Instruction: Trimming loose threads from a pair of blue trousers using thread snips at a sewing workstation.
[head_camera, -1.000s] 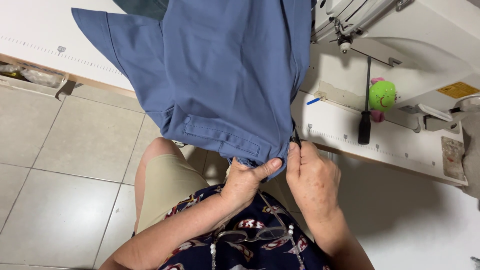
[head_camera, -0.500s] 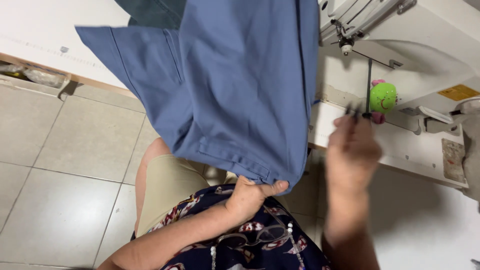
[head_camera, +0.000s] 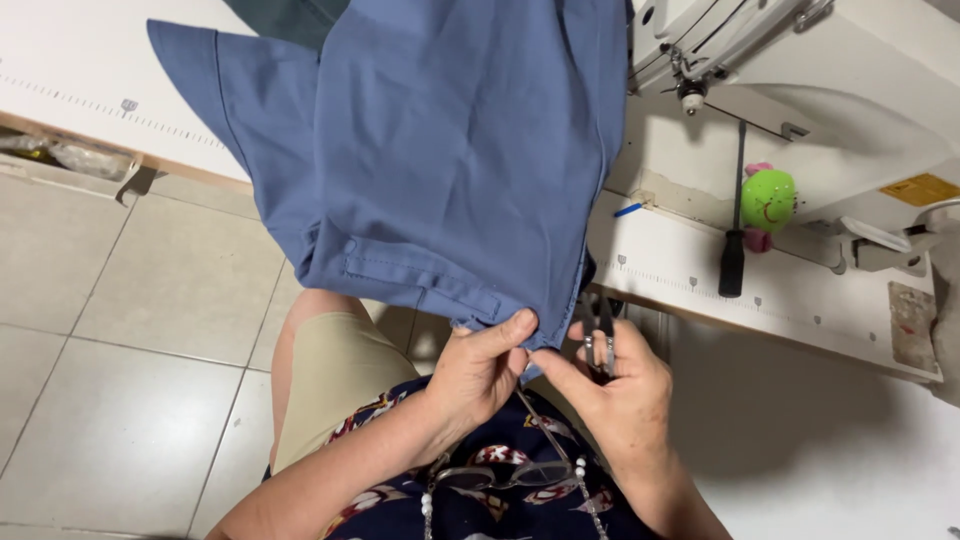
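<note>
Two hands meet at the near corner of a blue garment (head_camera: 440, 170) that hangs off the near edge of a white sewing table (head_camera: 700, 270) and over the person's lap. The left hand (head_camera: 480, 370) pinches the garment's stitched hem corner between thumb and forefinger, fingers closed narrow on the cloth. The right hand (head_camera: 615, 385) sits just beside it, forefinger touching the same corner, while its other fingers curl around small metal snips (head_camera: 598, 335) whose blades point away toward the table edge. The garment's long axis runs from far, where it lies on the table top beside the sewing machine (head_camera: 800, 70), down to near, ending in the hem band that slants from left and far to right and near. Its left side flares out over the tiled floor (head_camera: 110, 330), which is open on the left; on the right the table edge and the machine close in tightly. A black-handled screwdriver (head_camera: 734, 250) lies on the table with its shaft pointing far, next to a green pincushion (head_camera: 768, 200). Eyeglasses (head_camera: 505, 472) on a beaded chain hang at the person's chest, near the wrists.
</note>
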